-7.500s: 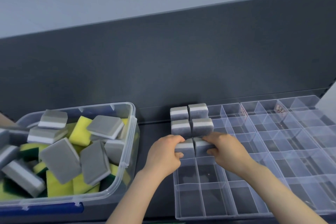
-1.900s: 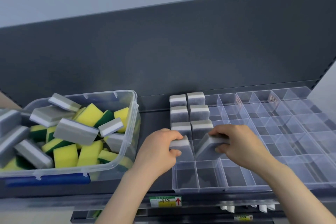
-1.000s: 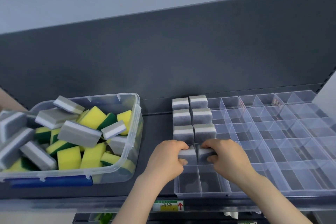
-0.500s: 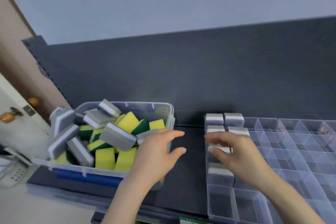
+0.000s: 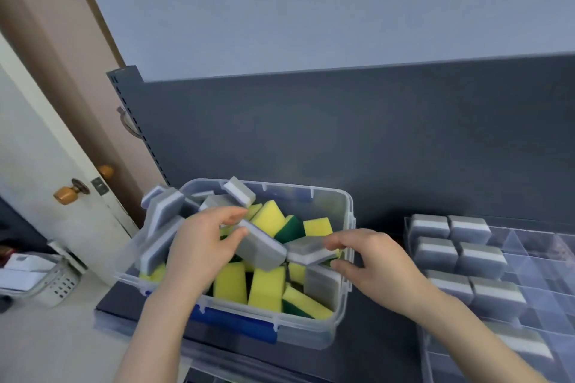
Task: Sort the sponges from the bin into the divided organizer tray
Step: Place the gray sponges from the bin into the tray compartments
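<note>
A clear plastic bin [image 5: 343, 218] holds several grey-white and yellow-green sponges. Both hands are inside it. My left hand [image 5: 199, 246] pinches a grey sponge [image 5: 263, 247] near the middle of the pile. My right hand [image 5: 378, 261] grips another grey sponge [image 5: 309, 250] by the bin's right wall. To the right lies the clear divided organizer tray [image 5: 535, 246], with several grey sponges [image 5: 448, 227] standing in its two left columns.
A dark shelf back panel [image 5: 342, 134] rises behind the bin and tray. At the left stands a white door with a brass knob [image 5: 67, 194], and below it a phone or keypad device [image 5: 59, 284] on a pale surface.
Both hands have left the tray and moved left into the bin, where each has closed on a grey sponge. The view has swung left, showing the door.
</note>
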The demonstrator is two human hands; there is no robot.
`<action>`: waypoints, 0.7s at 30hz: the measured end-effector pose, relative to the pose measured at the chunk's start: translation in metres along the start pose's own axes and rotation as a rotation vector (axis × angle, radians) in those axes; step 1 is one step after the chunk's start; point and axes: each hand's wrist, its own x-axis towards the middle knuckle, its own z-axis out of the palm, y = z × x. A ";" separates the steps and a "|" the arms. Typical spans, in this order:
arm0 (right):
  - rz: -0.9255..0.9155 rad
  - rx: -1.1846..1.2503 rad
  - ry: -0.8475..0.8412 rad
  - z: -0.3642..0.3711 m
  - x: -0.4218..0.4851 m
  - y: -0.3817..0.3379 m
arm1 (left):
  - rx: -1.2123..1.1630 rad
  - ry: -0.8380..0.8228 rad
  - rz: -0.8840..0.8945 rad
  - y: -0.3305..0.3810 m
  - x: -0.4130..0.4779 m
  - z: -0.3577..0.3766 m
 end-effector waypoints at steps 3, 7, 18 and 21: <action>-0.002 -0.090 -0.032 0.008 0.014 -0.005 | 0.001 0.013 -0.006 -0.015 0.013 -0.006; 0.008 -0.197 -0.076 0.020 0.032 -0.007 | -0.023 -0.011 0.046 -0.015 0.034 -0.003; 0.044 -0.308 -0.153 0.048 0.050 -0.009 | 0.085 -0.078 0.096 -0.031 0.123 -0.011; 0.083 -0.295 -0.075 0.048 0.053 -0.011 | 0.264 -0.270 0.134 -0.037 0.135 -0.005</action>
